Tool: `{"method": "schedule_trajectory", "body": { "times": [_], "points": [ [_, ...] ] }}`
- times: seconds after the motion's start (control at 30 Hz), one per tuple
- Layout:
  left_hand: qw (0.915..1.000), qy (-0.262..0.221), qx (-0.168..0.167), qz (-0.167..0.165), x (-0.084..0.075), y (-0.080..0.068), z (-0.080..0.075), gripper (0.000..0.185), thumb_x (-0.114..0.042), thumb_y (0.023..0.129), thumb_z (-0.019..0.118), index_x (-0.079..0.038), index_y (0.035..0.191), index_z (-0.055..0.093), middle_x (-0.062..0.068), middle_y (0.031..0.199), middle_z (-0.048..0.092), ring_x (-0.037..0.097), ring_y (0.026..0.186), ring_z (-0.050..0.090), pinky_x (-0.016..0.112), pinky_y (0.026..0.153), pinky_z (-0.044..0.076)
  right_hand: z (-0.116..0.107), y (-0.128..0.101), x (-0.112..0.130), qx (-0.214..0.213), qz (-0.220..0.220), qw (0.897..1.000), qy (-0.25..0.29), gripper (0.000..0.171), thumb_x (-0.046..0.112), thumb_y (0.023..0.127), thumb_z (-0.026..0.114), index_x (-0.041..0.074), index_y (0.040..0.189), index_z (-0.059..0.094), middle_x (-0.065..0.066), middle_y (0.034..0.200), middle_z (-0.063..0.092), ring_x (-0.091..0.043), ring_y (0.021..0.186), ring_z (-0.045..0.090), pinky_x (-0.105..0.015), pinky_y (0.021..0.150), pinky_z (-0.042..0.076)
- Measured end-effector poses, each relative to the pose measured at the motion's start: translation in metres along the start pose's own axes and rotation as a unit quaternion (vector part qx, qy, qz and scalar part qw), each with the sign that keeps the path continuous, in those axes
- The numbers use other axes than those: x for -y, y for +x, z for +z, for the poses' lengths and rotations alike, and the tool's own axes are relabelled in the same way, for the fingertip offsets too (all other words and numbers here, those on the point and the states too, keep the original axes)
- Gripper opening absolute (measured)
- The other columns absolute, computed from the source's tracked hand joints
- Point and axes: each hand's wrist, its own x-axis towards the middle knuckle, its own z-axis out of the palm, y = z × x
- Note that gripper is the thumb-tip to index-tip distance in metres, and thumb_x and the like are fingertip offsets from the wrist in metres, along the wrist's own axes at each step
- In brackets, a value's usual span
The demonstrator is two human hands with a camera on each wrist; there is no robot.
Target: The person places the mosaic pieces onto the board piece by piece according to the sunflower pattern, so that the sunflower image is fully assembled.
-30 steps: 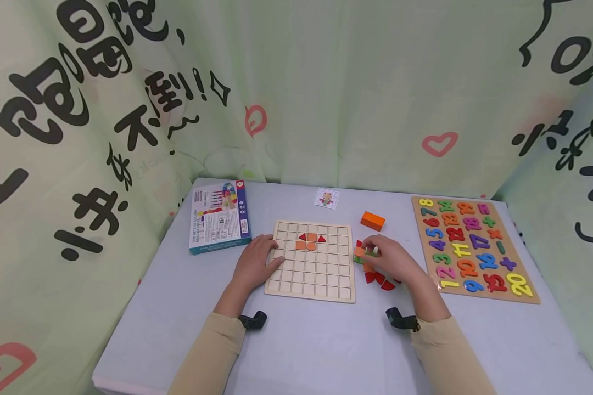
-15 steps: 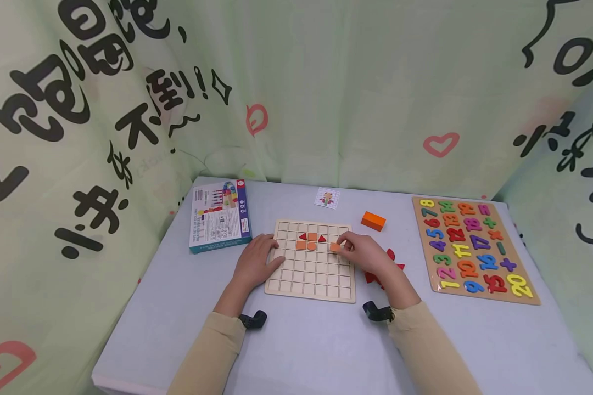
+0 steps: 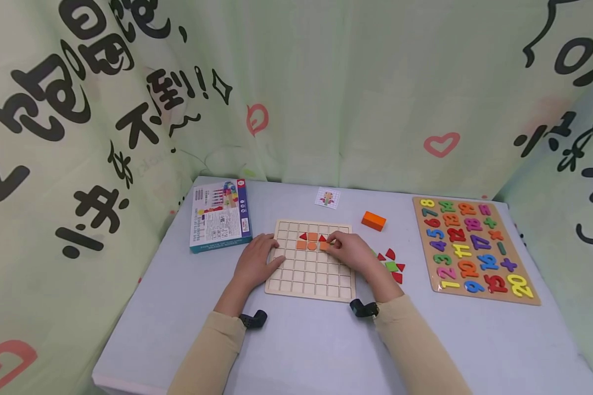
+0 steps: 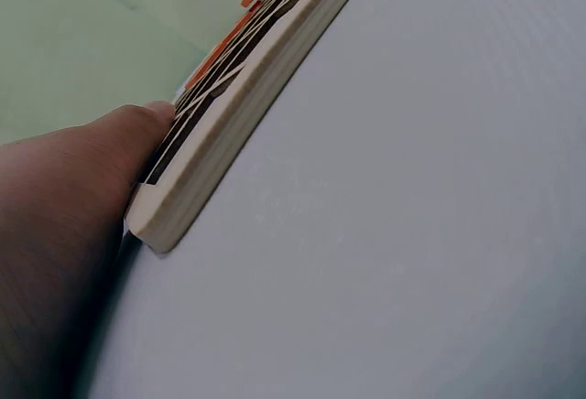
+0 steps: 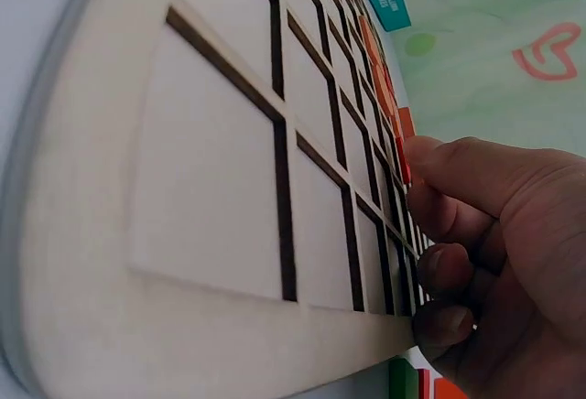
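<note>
R hand (image 3: 352, 253) pinches orange tile (image 3: 324, 246) w/ a narrow grip over grid board (image 3: 310, 285); tile prob light, stiff, best held by edges; L hand (image 3: 255, 262) flat, steadying board.

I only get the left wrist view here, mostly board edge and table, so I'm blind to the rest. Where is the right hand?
Observer: The right hand is over the grid board, pinching an orange square piece at a cell just right of the orange circle.
Operator: Is the left hand gripping the board?
Observer: The left hand rests on its left edge, fingers fairly straight.
Operator: Any loose pieces left?
Observer: Yes, red and green pieces lie on the table right of the board, and an orange block sits behind them.
</note>
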Motion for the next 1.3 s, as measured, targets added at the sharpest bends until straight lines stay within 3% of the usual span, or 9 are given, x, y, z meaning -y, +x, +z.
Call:
{"method": "schedule_trajectory", "body": {
  "times": [1.3],
  "points": [
    [0.9999, -0.001, 0.01, -0.005, -0.0012, -0.0009, -0.0031, 0.044, -0.053, 0.094, 0.059, -0.02, 0.123, 0.059, 0.0, 0.156, 0.042, 0.023, 0.148, 0.032, 0.044, 0.123, 0.028, 0.0092, 0.0015, 0.0071, -0.02, 0.033, 0.999, -0.017, 0.023, 0.029, 0.093, 0.067, 0.019, 0.114, 0.067, 0.0, 0.085, 0.061, -0.018, 0.076, 0.053, -0.027, 0.064, 0.041]
  ]
}}
